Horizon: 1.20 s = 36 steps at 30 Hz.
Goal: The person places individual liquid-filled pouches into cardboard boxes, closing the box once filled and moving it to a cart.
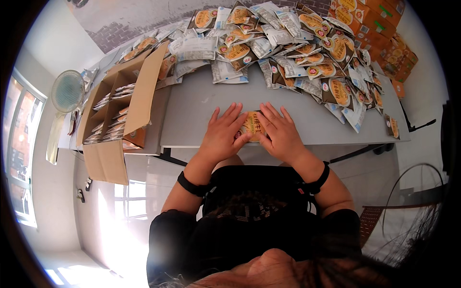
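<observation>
A printed food packet (253,124) with a picture on its front lies flat on the grey table (187,118), near the edge in front of me. My left hand (223,132) rests palm down on its left side, fingers spread. From the other side my right hand (281,130) lies the same way, its fingertips on the packet's right part. Neither hand is closed around it. The packet's side edges are partly hidden under my fingers. Beyond my hands spreads a large heap of similar packets (236,54), some face up and some showing their pale backs.
To the left stands an open cardboard box (142,90) with dividers and packets (119,122) stacked inside; one flap hangs past the table edge. A single packet (392,126) lies at the far right. Orange cartons (378,21) are stacked behind. A round glass-like dish (67,91) is at left.
</observation>
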Each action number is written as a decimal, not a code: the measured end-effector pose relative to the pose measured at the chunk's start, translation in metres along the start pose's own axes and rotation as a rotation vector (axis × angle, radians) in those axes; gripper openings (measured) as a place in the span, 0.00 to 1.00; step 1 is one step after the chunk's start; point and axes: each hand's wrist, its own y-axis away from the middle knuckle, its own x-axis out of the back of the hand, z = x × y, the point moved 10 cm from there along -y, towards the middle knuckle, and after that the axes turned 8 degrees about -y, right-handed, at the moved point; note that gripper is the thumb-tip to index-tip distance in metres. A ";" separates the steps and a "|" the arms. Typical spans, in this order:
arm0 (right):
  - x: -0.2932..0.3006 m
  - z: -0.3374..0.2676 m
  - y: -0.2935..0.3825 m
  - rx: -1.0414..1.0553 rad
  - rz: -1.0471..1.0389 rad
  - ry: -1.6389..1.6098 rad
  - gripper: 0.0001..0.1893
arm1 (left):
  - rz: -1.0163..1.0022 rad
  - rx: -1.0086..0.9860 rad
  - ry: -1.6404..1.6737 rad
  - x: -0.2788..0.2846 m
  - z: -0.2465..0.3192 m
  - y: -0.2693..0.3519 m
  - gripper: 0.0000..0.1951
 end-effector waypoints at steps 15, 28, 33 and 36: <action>-0.015 0.021 -0.006 -0.152 -0.194 -0.031 0.40 | -0.168 -0.012 0.053 -0.006 0.003 -0.006 0.37; -0.015 0.015 0.000 -0.059 -0.129 0.010 0.40 | -0.020 -0.083 -0.007 0.002 0.010 0.002 0.39; -0.008 0.019 -0.001 -0.138 -0.053 0.083 0.43 | 0.024 -0.060 0.088 0.011 0.008 0.002 0.33; 0.007 0.023 0.001 -0.246 0.074 0.103 0.44 | 0.054 -0.001 0.213 0.015 -0.006 0.005 0.28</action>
